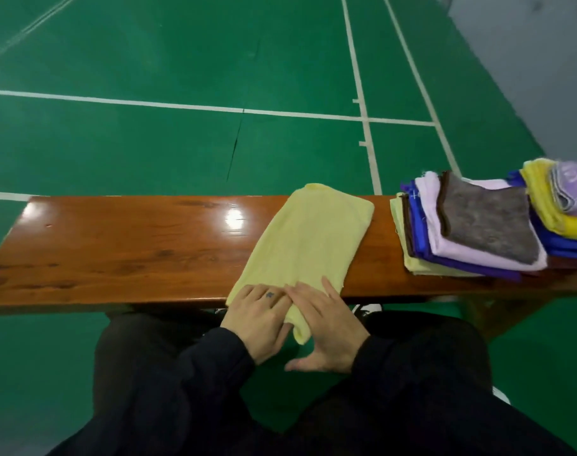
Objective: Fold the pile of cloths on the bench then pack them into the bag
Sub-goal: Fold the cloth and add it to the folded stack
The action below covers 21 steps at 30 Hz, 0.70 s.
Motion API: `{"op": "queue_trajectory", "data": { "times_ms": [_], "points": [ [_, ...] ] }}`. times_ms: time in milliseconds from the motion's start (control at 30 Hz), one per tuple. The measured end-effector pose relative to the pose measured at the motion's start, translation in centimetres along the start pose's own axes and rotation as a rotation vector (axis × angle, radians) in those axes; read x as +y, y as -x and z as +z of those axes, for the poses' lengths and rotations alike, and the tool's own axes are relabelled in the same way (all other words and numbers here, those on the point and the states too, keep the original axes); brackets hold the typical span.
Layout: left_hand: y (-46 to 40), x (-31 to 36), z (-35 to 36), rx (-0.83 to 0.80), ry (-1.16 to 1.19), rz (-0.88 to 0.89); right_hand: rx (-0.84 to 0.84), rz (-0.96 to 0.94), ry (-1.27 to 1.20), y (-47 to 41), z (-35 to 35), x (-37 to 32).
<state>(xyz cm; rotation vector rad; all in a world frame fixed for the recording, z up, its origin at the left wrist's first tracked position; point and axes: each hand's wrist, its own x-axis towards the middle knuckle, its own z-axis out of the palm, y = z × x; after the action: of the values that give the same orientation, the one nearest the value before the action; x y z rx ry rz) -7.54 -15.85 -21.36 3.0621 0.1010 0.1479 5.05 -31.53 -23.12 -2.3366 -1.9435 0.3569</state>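
Note:
A pale yellow cloth (305, 238) lies folded lengthwise across the brown wooden bench (125, 245), its near end hanging over the front edge. My left hand (257, 319) rests flat on the cloth's near left corner, fingers straight. Beside it, my right hand (326, 327) lies on the near end with fingers extended and thumb spread below the hanging tip. To the right sits a pile of cloths (488, 225) with a grey-brown one on top, over pink, blue and yellow ones. No bag is in view.
A second heap with yellow, blue and lilac cloths (563, 199) lies at the bench's right end, cut off by the frame edge. Green court floor (181, 60) with white lines stretches beyond. My dark-trousered knees sit just below the bench's front edge.

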Motion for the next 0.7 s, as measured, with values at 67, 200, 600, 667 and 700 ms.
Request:
{"op": "queue_trajectory", "data": {
  "times_ms": [67,200,600,667,700],
  "points": [
    [-0.5,1.7,-0.1,0.059,0.058,-0.034,0.015,0.106,-0.031,0.5,0.0,-0.1],
    [-0.5,2.8,0.3,0.082,0.088,0.022,0.075,0.158,-0.222,1.9,-0.9,0.9],
    [0.6,1.4,-2.4,0.307,0.644,-0.260,0.338,0.359,-1.081,4.8,-5.4,3.5],
    [-0.7,1.1,-3.5,0.339,0.867,-0.279,0.368,0.404,-1.207,4.6,-6.0,3.6],
    [-1.4,0.9,-3.9,0.346,0.929,-0.290,0.411,0.424,-1.205,4.4,-6.0,3.8]
  ]
}}
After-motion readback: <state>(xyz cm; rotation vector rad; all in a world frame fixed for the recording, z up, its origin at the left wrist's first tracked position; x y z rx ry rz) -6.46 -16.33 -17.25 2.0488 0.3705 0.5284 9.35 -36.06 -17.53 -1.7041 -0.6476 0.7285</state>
